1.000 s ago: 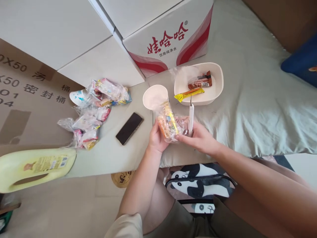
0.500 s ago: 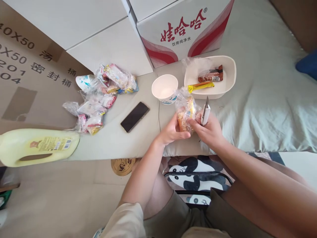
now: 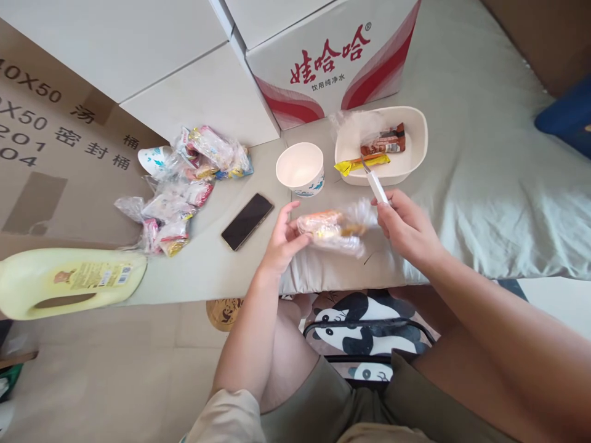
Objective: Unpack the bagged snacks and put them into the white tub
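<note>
A clear, crinkled plastic bag (image 3: 330, 231) with orange and yellowish contents is showing glossy folds, its right end blurring. The bag is being held over the front part of the grey-green cloth-covered surface (image 3: 471, 203). The left hand (image 3: 282, 241) is keeping a pinching grip, thumb and fingers closing on the bag's left end. The right hand (image 3: 409, 224) is wrapping its grip around a slim white-handled knife (image 3: 376, 186). The metal blade is pointing toward a cream rounded-rectangular tray (image 3: 412, 146), beside a round white bowl (image 3: 310, 186).

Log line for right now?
left hand: holds wrapped snack; right hand: holds white cutter; beyond: bowl, tray with yellow packet, brown packet
</note>
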Motion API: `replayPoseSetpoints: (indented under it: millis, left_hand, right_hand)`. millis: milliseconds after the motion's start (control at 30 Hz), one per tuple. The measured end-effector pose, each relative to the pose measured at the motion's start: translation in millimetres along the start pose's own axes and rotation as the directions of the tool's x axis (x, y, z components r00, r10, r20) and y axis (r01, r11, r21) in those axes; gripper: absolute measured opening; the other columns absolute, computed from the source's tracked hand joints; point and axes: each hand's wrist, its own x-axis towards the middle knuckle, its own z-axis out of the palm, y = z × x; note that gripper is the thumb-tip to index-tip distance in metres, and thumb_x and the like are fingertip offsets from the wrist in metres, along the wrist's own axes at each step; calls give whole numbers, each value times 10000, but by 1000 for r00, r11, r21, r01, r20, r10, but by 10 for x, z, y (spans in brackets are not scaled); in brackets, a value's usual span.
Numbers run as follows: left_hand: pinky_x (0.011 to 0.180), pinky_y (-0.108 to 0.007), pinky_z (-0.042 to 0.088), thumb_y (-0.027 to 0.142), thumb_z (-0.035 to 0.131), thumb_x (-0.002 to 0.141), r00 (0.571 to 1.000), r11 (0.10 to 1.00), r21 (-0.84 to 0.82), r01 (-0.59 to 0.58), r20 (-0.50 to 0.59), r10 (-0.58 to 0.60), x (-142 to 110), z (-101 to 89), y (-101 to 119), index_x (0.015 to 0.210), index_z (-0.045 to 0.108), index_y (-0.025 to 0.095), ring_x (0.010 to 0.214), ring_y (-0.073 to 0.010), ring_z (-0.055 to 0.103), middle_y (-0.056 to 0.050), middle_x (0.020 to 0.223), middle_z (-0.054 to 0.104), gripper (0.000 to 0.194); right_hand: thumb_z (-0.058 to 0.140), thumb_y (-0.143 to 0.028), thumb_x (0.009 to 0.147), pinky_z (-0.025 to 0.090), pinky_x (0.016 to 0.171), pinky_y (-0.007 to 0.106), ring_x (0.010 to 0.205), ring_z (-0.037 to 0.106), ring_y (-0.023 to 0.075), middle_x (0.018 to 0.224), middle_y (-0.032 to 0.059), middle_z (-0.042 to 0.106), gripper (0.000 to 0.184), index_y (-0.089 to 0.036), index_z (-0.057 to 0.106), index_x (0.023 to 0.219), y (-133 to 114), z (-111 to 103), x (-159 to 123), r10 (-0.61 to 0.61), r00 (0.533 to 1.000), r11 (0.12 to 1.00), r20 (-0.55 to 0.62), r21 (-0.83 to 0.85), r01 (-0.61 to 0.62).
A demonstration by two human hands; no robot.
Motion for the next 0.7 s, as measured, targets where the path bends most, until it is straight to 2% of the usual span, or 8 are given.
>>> replayPoseSetpoints:
  millis: [67,133,167,267,367,433,567,700]
  left_hand:
    - [705,-276,536,425,830,690,992,998,56,-21,-120,27,2,-50,-22,1241,526,295,790,-165,672,-45,1035,689,643]
    - [716,-277,541,449,791,731,959,979,187,-81,-252,127,19,-73,-72,1202,525,294,828,-159,671,-53,1150,655,563]
    - [744,-290,549,454,772,751,945,959,261,-107,-272,180,29,-72,-100,1199,524,293,870,-166,673,-63,1213,628,536]
    - [877,-363,556,456,732,781,962,873,460,-163,-121,244,39,-24,-162,1236,530,274,1067,-230,653,-114,1377,522,530]
    - [1049,-439,484,354,771,734,965,696,675,-243,99,242,18,51,-169,1297,531,256,1322,-315,512,-142,1480,409,620]
    - [1101,-463,440,272,774,716,956,596,751,-284,172,240,-1,87,-158,1337,504,248,1393,-333,436,-150,1499,383,678]
    - [1010,-443,508,263,726,769,972,662,716,-223,115,204,-28,111,-163,1388,375,235,1241,-282,569,-165,1410,486,712]
    - [991,-442,509,285,729,764,978,680,710,-183,64,197,-39,126,-200,1325,386,222,1183,-271,588,-155,1343,526,660]
  right_hand:
    - [409,-476,964,427,618,288,646,538,160,699,-4,573,316,-214,580,1003,-4,-20,-6,1,1000,1000,8,0,-1]
    - [425,-457,956,444,652,299,698,577,174,747,19,619,300,-209,593,970,-25,-17,-10,4,999,1000,35,6,-4]
    - [424,-451,955,449,661,303,715,591,181,763,28,637,295,-209,592,944,-36,-7,-10,0,998,1000,60,-2,1]
    - [417,-438,958,443,649,308,705,601,190,755,38,659,291,-213,591,897,-58,46,-4,-50,988,996,146,-65,60]
    - [414,-415,961,453,680,320,731,609,201,791,58,677,301,-204,621,909,-61,97,2,-151,970,979,189,-111,174]
    - [404,-406,965,465,723,331,778,621,216,822,71,682,334,-197,664,952,-61,113,1,-194,962,969,190,-117,218]
    - [398,-396,960,465,714,325,781,637,228,793,60,694,392,-200,717,1078,-82,126,-11,-117,972,979,204,-142,148]
    - [406,-372,947,437,622,287,641,600,182,707,23,676,430,-191,677,1228,-124,144,-25,21,977,982,212,-188,20]
